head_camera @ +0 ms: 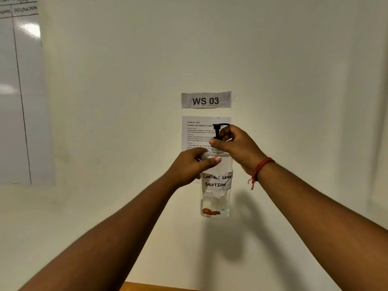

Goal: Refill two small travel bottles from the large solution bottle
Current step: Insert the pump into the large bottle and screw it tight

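Head view faces a plain off-white wall (294,70), smooth and matte, which fills nearly everything behind the hands. At far left hangs a glossy whiteboard (21,91) ruled with dark lines and catching a bright glare. A thin strip of wooden counter (151,287) shows at the bottom edge. Taped to the wall at centre is a printed instruction sheet (195,131), partly hidden by the hands and bottle, and above it a grey paper sign (206,100) reading "WS 03".

Both bare forearms reach up and forward from the lower corners and meet in front of the sheet. Between them the large solution bottle (216,198) is held upright in the air, clear of the counter. It is a clear plastic cylinder with a white handwritten label (216,180) reading "CONTACT LENS SOLUTION", torn remains of an older label with an orange mark near its base, and a black pump top (218,129).

The left hand (189,164) wraps the bottle's shoulder, fingers curled behind and thumb across the front. The right hand (235,143) comes from above, fingers closed round the pump's collar at the neck. A red thread bracelet (260,166) circles the right wrist, loose ends dangling.
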